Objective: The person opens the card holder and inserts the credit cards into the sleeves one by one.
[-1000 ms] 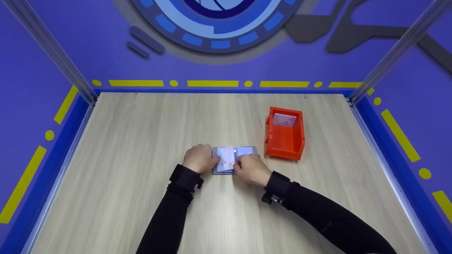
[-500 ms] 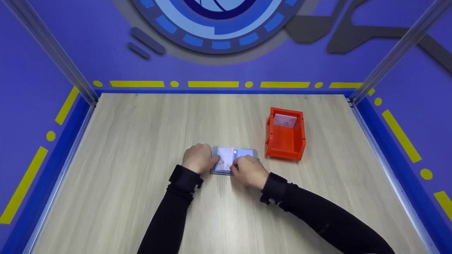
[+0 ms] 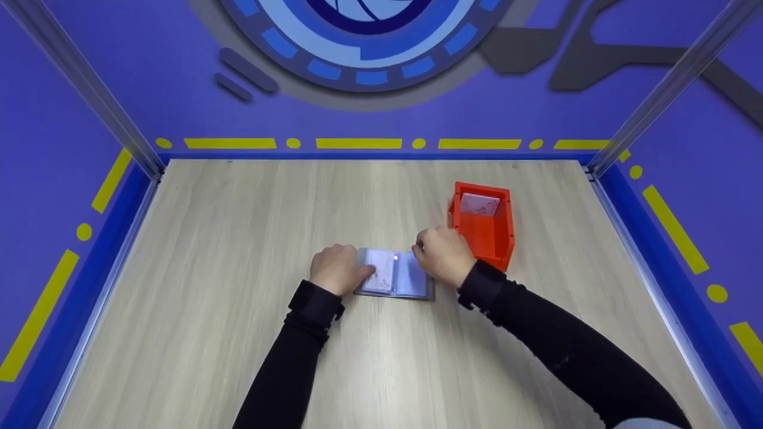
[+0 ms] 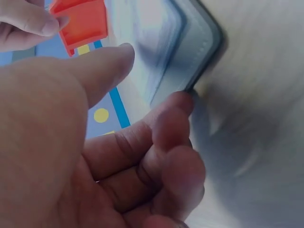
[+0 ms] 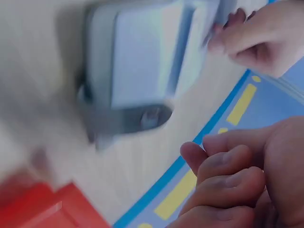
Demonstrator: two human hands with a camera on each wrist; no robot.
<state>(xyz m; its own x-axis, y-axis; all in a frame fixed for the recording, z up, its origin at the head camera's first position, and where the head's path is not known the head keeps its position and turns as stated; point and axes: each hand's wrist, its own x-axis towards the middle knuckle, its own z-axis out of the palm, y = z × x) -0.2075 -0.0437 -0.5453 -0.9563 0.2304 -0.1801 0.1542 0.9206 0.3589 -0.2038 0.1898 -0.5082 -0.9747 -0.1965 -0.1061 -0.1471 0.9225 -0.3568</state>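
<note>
A small grey card holder (image 3: 430, 292) lies spread on the table, its clear sleeve pages (image 5: 142, 61) facing up. Behind the left page shows a pale pink patterned card (image 3: 380, 277). My left hand (image 3: 337, 270) grips the holder's left edge, thumb over the page and fingertips at the cover's edge (image 4: 202, 45). Above the holder's upper right corner is my right hand (image 3: 444, 253), fingers loosely curled with nothing in them. It partly hides the near left side of a red bin (image 3: 489, 238). In the right wrist view a snap strap (image 5: 130, 118) sticks out from the cover.
Inside the red bin, a pink patterned card (image 3: 480, 204) leans at the back wall. The wooden table (image 3: 268, 208) is enclosed by blue panels (image 3: 149, 89) at the back and sides, with metal posts (image 3: 667, 83) at the corners.
My right hand has come off the card holder and moved up and right toward the red bin, uncovering the right page. The pink card lies straighter on the left page; my left hand stays.
</note>
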